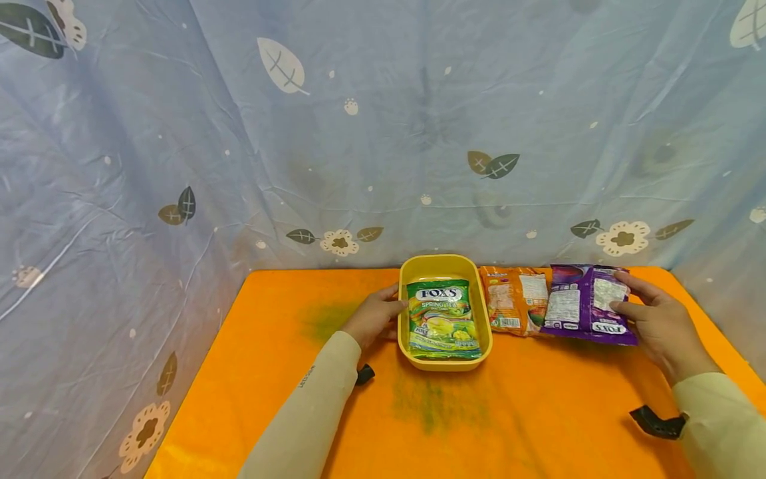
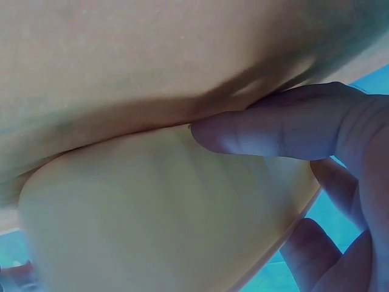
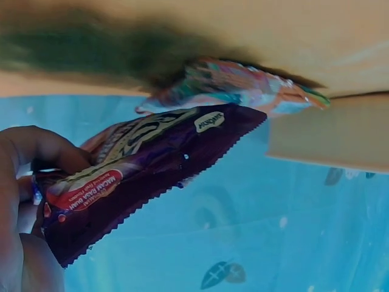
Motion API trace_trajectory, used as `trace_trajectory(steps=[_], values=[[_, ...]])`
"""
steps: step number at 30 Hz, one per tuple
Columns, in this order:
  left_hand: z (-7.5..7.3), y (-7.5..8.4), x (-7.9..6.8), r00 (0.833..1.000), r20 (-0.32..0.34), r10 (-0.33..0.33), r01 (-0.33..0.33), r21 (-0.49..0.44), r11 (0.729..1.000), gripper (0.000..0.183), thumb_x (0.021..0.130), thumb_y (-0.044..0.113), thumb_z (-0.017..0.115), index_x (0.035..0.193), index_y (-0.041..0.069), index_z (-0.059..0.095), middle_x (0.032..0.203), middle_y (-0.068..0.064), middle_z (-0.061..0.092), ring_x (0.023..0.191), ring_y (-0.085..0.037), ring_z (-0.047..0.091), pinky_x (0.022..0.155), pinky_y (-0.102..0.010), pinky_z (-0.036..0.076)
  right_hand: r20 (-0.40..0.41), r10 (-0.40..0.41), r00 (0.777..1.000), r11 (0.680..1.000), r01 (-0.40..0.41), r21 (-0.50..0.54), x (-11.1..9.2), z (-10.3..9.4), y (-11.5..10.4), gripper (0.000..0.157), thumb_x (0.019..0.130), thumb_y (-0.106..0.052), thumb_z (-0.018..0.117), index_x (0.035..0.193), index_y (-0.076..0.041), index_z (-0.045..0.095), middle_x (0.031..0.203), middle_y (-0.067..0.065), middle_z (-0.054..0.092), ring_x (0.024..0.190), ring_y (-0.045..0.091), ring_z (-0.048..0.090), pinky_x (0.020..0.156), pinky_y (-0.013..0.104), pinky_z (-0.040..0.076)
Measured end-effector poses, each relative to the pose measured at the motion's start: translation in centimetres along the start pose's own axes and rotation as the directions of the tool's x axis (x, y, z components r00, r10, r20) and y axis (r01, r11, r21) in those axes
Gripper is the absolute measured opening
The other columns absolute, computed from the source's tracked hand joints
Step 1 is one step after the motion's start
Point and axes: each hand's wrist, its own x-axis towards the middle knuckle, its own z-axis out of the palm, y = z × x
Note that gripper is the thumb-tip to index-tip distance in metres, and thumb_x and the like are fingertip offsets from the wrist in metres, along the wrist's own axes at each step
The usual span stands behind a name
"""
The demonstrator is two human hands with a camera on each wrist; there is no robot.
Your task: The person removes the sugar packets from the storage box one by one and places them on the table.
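Note:
My left hand (image 1: 377,311) holds the left wall of a yellow plastic container (image 1: 445,365). In the left wrist view a finger (image 2: 267,131) lies against its smooth outer side. Inside the container lies a green Fox's Spring Tea candy bag (image 1: 443,319), printed side up. My right hand (image 1: 667,326) pinches the right edge of a purple Fox's candy bag (image 1: 589,305). Its serrated end shows tilted in the right wrist view, with fingers (image 3: 58,149) curled at one end. An orange candy bag (image 1: 513,299) lies between container and purple bag, partly overlapped by the latter.
An orange cloth (image 1: 514,412) with dark green smudges covers the table. A blue patterned curtain (image 1: 419,133) hangs behind its back edge and along the sides. Black straps (image 1: 657,422) show near both wrists.

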Motion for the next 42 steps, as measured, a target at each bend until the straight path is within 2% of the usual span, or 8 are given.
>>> trace_trajectory(steps=[4, 14, 20, 29, 32, 36, 39, 42], values=[[-0.1, 0.0, 0.0, 1.0, -0.003, -0.009, 0.009, -0.002, 1.0, 0.058, 0.096, 0.027, 0.059, 0.149, 0.029, 0.037, 0.117, -0.012, 0.063, 0.099, -0.032, 0.064, 0.073, -0.046, 0.055, 0.017, -0.01, 1.0, 1.0, 0.01, 0.003, 0.1, -0.5, 0.2, 0.068, 0.09, -0.008, 0.067, 0.148, -0.029, 0.038, 0.148, -0.003, 0.018, 0.084, 0.008, 0.064, 0.069, 0.035, 0.056], [-0.1, -0.3, 0.2, 1.0, -0.003, 0.007, -0.007, 0.003, 1.0, 0.057, 0.097, 0.025, 0.058, 0.149, 0.029, 0.036, 0.116, -0.012, 0.064, 0.097, -0.03, 0.065, 0.072, -0.045, 0.056, 0.01, 0.05, 0.999, 0.99, -0.048, -0.135, 1.2, -2.2, -0.3, 0.07, 0.092, -0.017, 0.066, 0.15, -0.035, 0.032, 0.147, 0.003, 0.018, 0.082, 0.008, 0.065, 0.07, 0.037, 0.056], [0.0, -0.4, 0.3, 1.0, -0.011, 0.01, -0.01, 0.003, 1.0, 0.055, 0.097, 0.024, 0.057, 0.149, 0.03, 0.037, 0.115, -0.01, 0.064, 0.097, -0.029, 0.065, 0.072, -0.046, 0.056, 0.0, 0.096, 0.995, 0.967, -0.093, -0.236, 1.8, -3.0, -0.9, 0.068, 0.093, -0.022, 0.064, 0.15, -0.038, 0.029, 0.129, 0.002, 0.031, 0.08, 0.013, 0.066, 0.071, 0.041, 0.055], [0.0, -0.4, 0.3, 1.0, -0.009, 0.022, -0.022, -0.001, 1.0, 0.055, 0.098, 0.024, 0.057, 0.149, 0.029, 0.037, 0.115, -0.011, 0.064, 0.095, -0.029, 0.065, 0.071, -0.046, 0.056, 0.008, 0.117, 0.993, 0.959, -0.111, -0.261, 3.0, -3.7, -0.7, 0.068, 0.097, -0.014, 0.058, 0.151, -0.038, 0.025, 0.125, 0.009, 0.032, 0.078, 0.015, 0.066, 0.071, 0.042, 0.056], [0.0, -0.4, 0.4, 1.0, -0.005, 0.019, -0.019, -0.006, 1.0, 0.055, 0.097, 0.024, 0.057, 0.149, 0.029, 0.037, 0.116, -0.011, 0.064, 0.095, -0.028, 0.065, 0.071, -0.046, 0.056, 0.003, 0.088, 0.996, 0.913, -0.079, -0.4, 3.2, -3.7, -0.6, 0.065, 0.1, -0.017, 0.052, 0.152, -0.037, 0.02, 0.132, 0.019, 0.028, 0.079, 0.013, 0.065, 0.072, 0.041, 0.056], [0.0, -0.3, 0.4, 1.0, -0.002, 0.013, -0.013, -0.015, 1.0, 0.054, 0.097, 0.024, 0.057, 0.148, 0.029, 0.038, 0.116, -0.011, 0.064, 0.095, -0.029, 0.065, 0.071, -0.047, 0.056, 0.012, 0.004, 1.0, 0.761, 0.005, -0.648, 3.6, -3.4, -0.7, 0.061, 0.101, -0.025, 0.047, 0.153, -0.034, 0.016, 0.146, 0.032, 0.012, 0.082, 0.011, 0.061, 0.07, 0.038, 0.056], [0.0, -0.4, 0.5, 1.0, -0.006, 0.013, -0.013, -0.012, 1.0, 0.054, 0.098, 0.024, 0.057, 0.148, 0.029, 0.039, 0.115, -0.012, 0.064, 0.095, -0.029, 0.066, 0.07, -0.047, 0.056, 0.028, -0.059, 0.998, 0.664, 0.06, -0.746, 3.9, -3.2, -0.8, 0.06, 0.101, -0.023, 0.046, 0.154, -0.026, 0.018, 0.147, 0.035, 0.011, 0.089, 0.025, 0.059, 0.066, 0.037, 0.057], [0.0, -0.4, 0.5, 1.0, -0.008, 0.011, -0.011, -0.013, 1.0, 0.054, 0.098, 0.024, 0.057, 0.148, 0.029, 0.039, 0.115, -0.012, 0.064, 0.095, -0.029, 0.065, 0.071, -0.047, 0.056, 0.034, -0.103, 0.994, 0.594, 0.089, -0.8, 4.1, -2.9, -0.8, 0.061, 0.101, -0.016, 0.045, 0.154, -0.017, 0.016, 0.146, 0.036, 0.015, 0.098, 0.043, 0.051, 0.062, 0.035, 0.056]])
